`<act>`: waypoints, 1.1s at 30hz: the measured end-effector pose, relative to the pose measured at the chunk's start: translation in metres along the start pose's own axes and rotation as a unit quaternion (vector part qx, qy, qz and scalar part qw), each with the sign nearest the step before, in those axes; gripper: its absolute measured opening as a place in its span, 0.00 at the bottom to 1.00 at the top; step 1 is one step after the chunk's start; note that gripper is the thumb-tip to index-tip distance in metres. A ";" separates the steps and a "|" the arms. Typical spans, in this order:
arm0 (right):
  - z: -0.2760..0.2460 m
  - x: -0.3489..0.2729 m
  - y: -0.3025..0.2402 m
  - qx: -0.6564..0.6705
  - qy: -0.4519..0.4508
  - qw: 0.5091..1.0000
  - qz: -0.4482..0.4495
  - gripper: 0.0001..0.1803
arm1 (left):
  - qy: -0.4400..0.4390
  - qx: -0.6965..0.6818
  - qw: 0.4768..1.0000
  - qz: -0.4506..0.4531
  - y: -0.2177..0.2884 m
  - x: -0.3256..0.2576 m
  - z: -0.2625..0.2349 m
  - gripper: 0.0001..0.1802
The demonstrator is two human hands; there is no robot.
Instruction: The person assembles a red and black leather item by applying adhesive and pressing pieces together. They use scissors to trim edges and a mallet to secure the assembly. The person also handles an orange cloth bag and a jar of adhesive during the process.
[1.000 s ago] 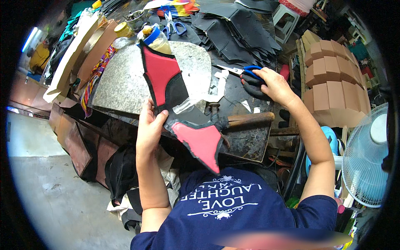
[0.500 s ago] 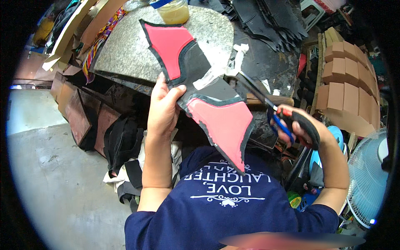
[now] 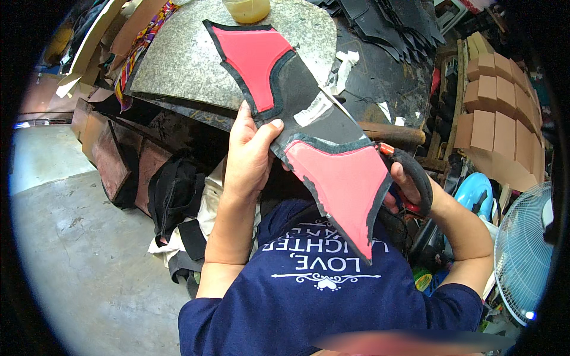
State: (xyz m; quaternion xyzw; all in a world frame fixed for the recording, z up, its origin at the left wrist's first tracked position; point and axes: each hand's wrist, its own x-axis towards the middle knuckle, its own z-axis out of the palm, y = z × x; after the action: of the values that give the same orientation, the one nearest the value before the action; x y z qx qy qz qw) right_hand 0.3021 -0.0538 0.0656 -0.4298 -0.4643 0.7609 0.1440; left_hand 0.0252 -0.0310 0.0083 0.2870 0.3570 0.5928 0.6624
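Note:
My left hand (image 3: 252,148) pinches a flat black piece (image 3: 303,83) at its left edge, thumb on top. Two pink-red panels with dark borders show on it, an upper panel (image 3: 249,50) and a lower panel (image 3: 341,175). A pale torn strip (image 3: 313,111) sticks to its black middle. In my right hand (image 3: 405,187) is a pair of scissors (image 3: 418,178) with black and red handles. One blade lies along the right edge of the black piece's middle; the other blade is hidden behind the piece. The lower panel partly covers my right fingers.
Ahead is a bench with a speckled stone slab (image 3: 178,56), a tub of yellowish paste (image 3: 248,10) and white scraps (image 3: 344,68). Black cut sheets (image 3: 380,26) pile up at the back. Stacked brown cardboard (image 3: 496,113) and a fan (image 3: 523,255) stand at the right.
The piece has moved right and slightly nearer in my left hand. My right hand has moved left, bringing the scissors from beside the piece onto its right edge, with one blade behind it.

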 end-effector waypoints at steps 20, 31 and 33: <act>0.020 0.011 0.021 0.096 0.004 0.992 -0.085 0.44 | 0.031 -0.006 0.998 0.046 -0.009 -0.003 0.006 0.30; 0.017 0.007 0.024 0.062 0.062 0.996 -0.015 0.42 | 0.038 0.029 0.997 0.052 -0.011 -0.003 0.006 0.29; 0.009 0.006 0.024 0.020 0.041 0.998 -0.049 0.47 | 0.055 0.046 0.993 0.098 -0.007 0.000 0.003 0.27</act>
State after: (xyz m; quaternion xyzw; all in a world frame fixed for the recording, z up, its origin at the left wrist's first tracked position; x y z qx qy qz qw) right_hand 0.2960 -0.0680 0.0438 -0.4341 -0.4631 0.7440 0.2088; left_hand 0.0316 -0.0319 0.0041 0.3173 0.3898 0.6529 0.5666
